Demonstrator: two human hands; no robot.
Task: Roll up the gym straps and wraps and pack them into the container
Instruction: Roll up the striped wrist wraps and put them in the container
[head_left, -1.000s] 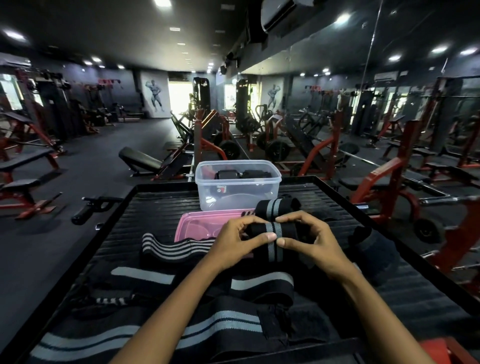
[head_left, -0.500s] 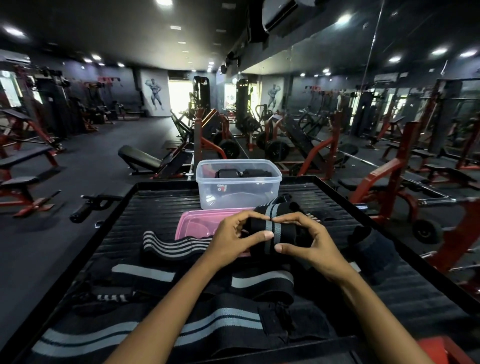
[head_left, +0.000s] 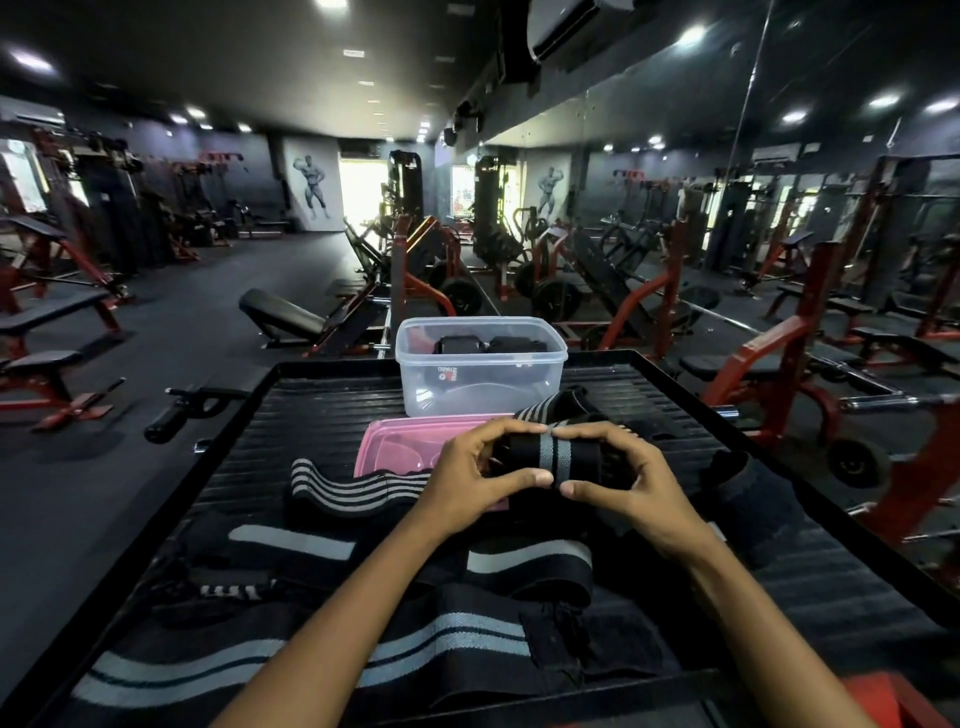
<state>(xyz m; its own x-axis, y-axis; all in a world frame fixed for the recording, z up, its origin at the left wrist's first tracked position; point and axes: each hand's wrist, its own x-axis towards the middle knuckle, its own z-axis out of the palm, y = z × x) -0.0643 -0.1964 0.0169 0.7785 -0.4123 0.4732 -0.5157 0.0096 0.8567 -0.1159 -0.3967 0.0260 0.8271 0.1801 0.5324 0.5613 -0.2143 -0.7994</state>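
Note:
A black wrap with grey stripes (head_left: 551, 458) is partly rolled between both hands, and its loose tail runs up and away behind them. My left hand (head_left: 475, 480) grips the roll's left end with thumb below and fingers over the top. My right hand (head_left: 628, 483) grips the right end the same way. The clear container (head_left: 415, 374) stands just beyond, open, with black rolled items inside. Its pink lid (head_left: 395, 447) lies flat in front of it. Several more striped wraps (head_left: 358, 488) lie spread on the black ribbed platform (head_left: 322, 410).
A dark padded item (head_left: 753, 499) sits at the platform's right. Wide striped wraps (head_left: 467, 639) cover the near edge under my forearms. Red gym benches and machines stand on the floor all around, with a black handle (head_left: 176, 413) to the left.
The roll has been lifted a little and turned further, taking up more of the wrap. Both hands have shifted slightly up and away with it.

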